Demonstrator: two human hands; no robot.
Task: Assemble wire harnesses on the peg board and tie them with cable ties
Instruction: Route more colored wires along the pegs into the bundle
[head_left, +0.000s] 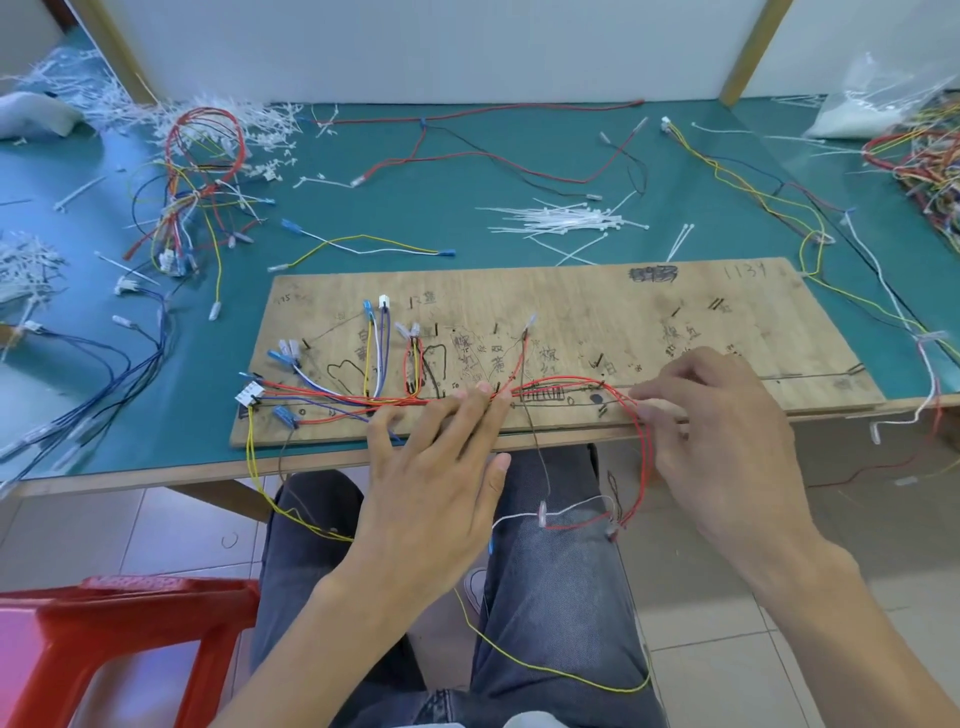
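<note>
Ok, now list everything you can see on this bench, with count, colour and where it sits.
peg board: one, bare wood, table's near edge.
harness wires: many, mostly red, some yellow, blue, white; along the board, some hanging off.
cable ties: loose pile, white, behind the board.
wire bundle: one, mixed colours, table's left.
offcuts: heap, white, back left.
wire heap: one, mixed colours, right edge.
table: one, green top.
stool: one, red, lower left.
left hand: fingers flat, pressing the harness wires.
right hand: fingers pinching red harness wires at the board's near edge.
</note>
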